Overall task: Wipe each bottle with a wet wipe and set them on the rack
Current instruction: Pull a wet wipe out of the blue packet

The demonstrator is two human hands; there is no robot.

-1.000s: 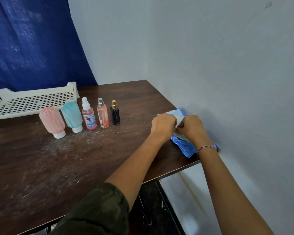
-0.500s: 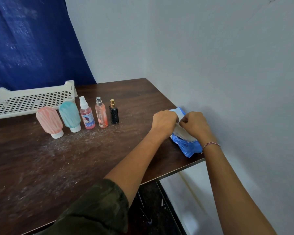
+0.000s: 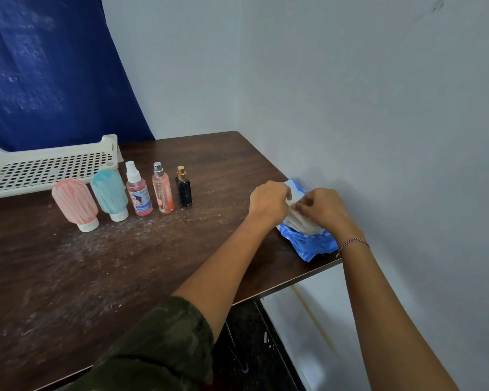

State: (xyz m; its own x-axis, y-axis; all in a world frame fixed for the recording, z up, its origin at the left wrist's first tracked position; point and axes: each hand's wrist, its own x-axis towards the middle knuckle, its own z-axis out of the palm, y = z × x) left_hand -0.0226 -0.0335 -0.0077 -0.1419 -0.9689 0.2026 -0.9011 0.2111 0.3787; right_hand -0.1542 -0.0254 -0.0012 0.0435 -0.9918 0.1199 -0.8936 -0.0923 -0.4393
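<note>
My sleeve [image 3: 164,348] sits nearest, with both forearms reaching out over the table [image 3: 124,272] toward its right edge by the wall. There my left hand [image 3: 268,203] and right hand [image 3: 322,210] meet over the blue pack [image 3: 311,245], which lies flat near the table's corner. Both hands are curled on the white wipe [image 3: 297,220] bunched up at the pack's opening. The right pinches it from above and the left grips its other side, I judge to tease 1 sheet free of the rest. My left fingertips are hidden behind the back of the hand, so I cannot see exactly how they hold.

Further left, well apart from my hands, 5 bottles stand upright in a row, none yet touched. They are the pink bottle [image 3: 75,204], teal bottle [image 3: 109,193], spray bottle [image 3: 139,193], peach bottle [image 3: 162,193] and black bottle [image 3: 184,190]. The pink and teal ones rest on their caps. The row runs just in front of the rack [image 3: 40,170], so each should need only a short lift once wiped. The rack holds nothing. Behind it hangs a blue curtain [image 3: 54,66].
</note>
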